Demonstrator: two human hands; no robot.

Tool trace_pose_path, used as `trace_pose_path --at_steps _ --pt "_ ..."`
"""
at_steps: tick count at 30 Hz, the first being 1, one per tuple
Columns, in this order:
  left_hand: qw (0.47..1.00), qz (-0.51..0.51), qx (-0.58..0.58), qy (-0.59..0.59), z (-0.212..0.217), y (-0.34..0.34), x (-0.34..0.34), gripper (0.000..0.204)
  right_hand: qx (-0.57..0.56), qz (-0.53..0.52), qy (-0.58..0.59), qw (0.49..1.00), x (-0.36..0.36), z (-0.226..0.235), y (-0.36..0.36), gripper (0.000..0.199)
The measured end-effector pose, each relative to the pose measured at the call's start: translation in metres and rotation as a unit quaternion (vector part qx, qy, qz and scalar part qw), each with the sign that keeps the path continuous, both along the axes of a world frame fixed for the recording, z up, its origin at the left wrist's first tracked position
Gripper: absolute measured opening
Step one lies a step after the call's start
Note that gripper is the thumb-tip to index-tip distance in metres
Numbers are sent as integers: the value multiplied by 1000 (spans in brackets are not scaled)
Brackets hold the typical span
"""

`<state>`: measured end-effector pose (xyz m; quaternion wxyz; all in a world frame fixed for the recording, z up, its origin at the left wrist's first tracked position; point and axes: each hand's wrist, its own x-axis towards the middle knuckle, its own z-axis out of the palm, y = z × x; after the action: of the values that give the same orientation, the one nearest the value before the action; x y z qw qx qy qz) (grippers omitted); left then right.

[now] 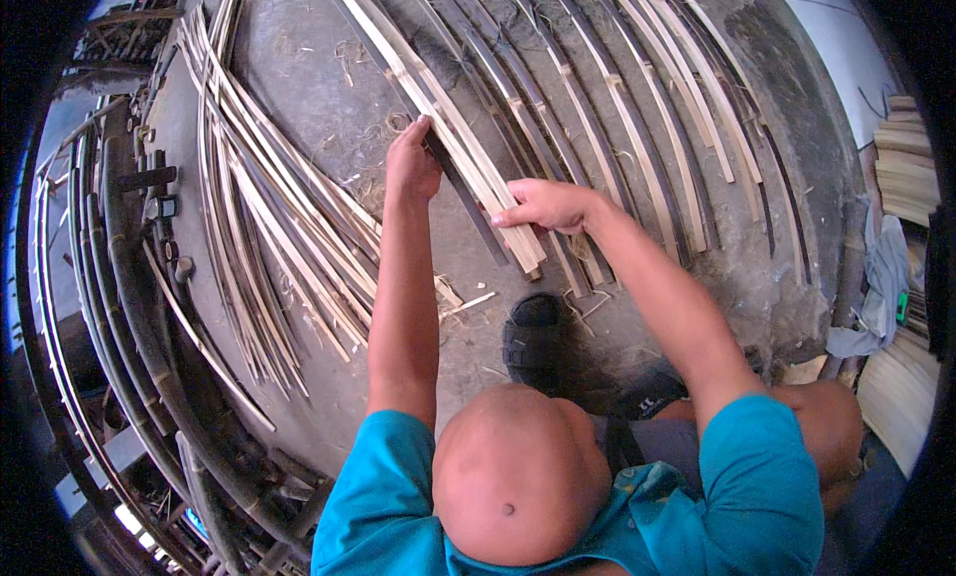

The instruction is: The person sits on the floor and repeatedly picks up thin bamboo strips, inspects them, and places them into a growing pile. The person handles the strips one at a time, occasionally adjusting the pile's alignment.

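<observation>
Long split bamboo strips (438,103), pale on their upper faces, slant from the top of the view down to my right hand. Near their close end, my right hand (551,207) grips them, with the thumb across the top and the other fingers partly hidden beneath. Farther up, my left hand (411,165) is closed at their left edge, its fingers partly hidden by the strips. A dark strip (468,200) lies along their left side. My feet, one in a black sandal (533,339), rest just below the strip ends.
Loose thin bamboo strips (269,213) lie piled on the concrete floor (299,38) to the left. Several wider strips (622,103) lie in rows to the right. Dark bamboo poles (134,277) form a rack at the far left. A grey cloth (886,267) hangs at the right.
</observation>
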<state>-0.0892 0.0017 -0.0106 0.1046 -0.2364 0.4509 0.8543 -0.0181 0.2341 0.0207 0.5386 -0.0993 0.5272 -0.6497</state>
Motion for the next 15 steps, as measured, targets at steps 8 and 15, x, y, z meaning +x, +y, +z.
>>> trace_pose_path --at_steps 8,15 --pt "999 -22 -14 19 6 7 8 30 -57 -77 -82 992 15 -2 14 33" --pt "1000 -18 -17 16 23 7 11 22 -153 -157 -214 952 25 2 11 39"
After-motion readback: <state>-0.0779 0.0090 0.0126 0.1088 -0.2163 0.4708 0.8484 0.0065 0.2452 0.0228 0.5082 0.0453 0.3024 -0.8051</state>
